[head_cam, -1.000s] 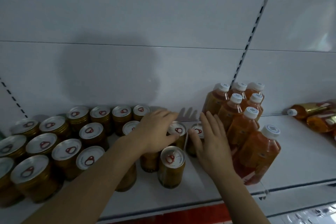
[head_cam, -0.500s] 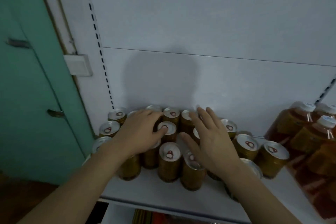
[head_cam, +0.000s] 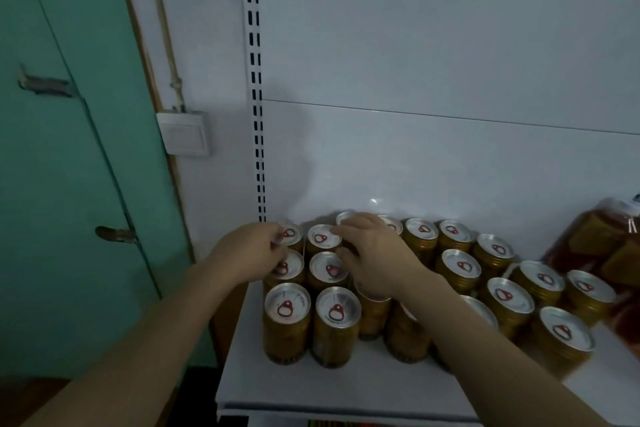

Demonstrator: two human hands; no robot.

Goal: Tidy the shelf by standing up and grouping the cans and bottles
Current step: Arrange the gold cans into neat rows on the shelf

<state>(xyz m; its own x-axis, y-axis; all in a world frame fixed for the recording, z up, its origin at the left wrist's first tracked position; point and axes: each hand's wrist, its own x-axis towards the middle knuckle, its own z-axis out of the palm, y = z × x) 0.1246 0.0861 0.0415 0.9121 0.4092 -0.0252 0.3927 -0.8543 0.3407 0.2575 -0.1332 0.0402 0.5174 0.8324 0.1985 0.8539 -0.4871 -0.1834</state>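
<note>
A green door point(head_cam: 62, 149) stands left of the white shelf point(head_cam: 311, 388). The left hand point(head_cam: 247, 251) curls at the outer cans point(head_cam: 287, 319), grip unclear. The right hand point(head_cam: 375, 253) rests spread, released, over upright cans mid-cluster. Bottles point(head_cam: 602, 246) blur far right.

Cans point(head_cam: 460, 267) upright on shelf point(head_cam: 311, 388); bottles point(head_cam: 609, 253) right; door point(head_cam: 69, 149) left.

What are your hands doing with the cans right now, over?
Left hand on the far-left cans, right hand on the back rows. Visible cans upright, packed at the shelf end. Nothing blocking; bottles right.
</note>
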